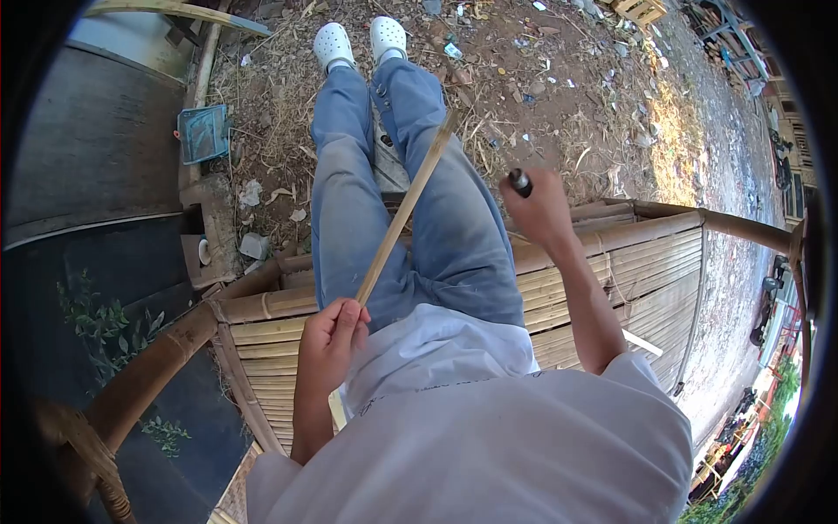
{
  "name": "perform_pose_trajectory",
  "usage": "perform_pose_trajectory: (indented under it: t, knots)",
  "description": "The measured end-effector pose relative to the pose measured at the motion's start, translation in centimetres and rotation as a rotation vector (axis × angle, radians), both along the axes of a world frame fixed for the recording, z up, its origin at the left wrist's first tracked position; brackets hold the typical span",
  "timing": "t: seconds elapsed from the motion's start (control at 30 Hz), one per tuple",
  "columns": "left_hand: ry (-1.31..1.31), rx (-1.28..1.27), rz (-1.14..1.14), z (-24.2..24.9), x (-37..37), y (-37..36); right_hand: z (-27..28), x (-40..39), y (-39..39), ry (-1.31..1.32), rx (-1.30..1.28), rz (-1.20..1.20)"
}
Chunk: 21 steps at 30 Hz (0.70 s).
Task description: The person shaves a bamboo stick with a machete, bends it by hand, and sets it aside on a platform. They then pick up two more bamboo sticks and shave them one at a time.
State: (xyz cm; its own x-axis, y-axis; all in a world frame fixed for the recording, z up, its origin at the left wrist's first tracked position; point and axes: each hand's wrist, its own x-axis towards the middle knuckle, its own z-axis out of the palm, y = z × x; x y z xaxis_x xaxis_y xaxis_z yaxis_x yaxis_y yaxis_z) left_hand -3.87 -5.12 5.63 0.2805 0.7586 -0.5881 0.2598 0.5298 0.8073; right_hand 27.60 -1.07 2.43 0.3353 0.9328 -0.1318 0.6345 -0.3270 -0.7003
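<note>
A long, narrow bamboo strip (406, 210) slants up and to the right across my thighs. My left hand (330, 339) is closed round its lower end, near my lap. Off to the right, beside my right knee, my right hand (539, 205) is wrapped round a dark handle (520, 182) with a metallic end. The rest of that tool is hidden in my fist. The strip and the handle are apart. My legs in blue jeans (353, 210) stretch forward, with white clogs on my feet.
I sit on a bamboo bench (650, 271) with rails on both sides. A blue plastic basket (204, 134) stands on the littered ground at the left, by a dark panel (96, 140). A wooden crate (640, 10) lies at the far top right.
</note>
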Motion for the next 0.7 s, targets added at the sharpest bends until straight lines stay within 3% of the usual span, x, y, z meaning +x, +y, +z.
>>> perform_pose_trajectory:
  t: [0.13,0.2,0.3,0.53,0.67,0.7]
  knots:
    - [0.011,0.014,-0.022,0.6,0.3,0.6,0.1,-4.8,-1.1,0.089,0.037,0.167]
    - [-0.01,0.02,-0.016,0.5,0.4,0.7,-0.3,-6.2,-1.6,0.006,0.177,0.347]
    - [-0.016,0.074,-0.043,0.6,0.7,0.6,0.7,-8.0,-2.1,-0.054,0.119,0.527]
    - [0.134,0.321,-0.071,2.1,3.6,0.1,1.0,-9.5,-3.4,-0.035,0.109,0.625]
    - [0.355,0.465,-0.139,2.8,2.8,0.0,-0.1,-7.4,-2.3,-0.177,0.072,0.616]
    - [0.418,0.471,-0.17,2.9,2.3,0.0,-0.7,-6.1,-1.1,-0.259,0.051,0.516]
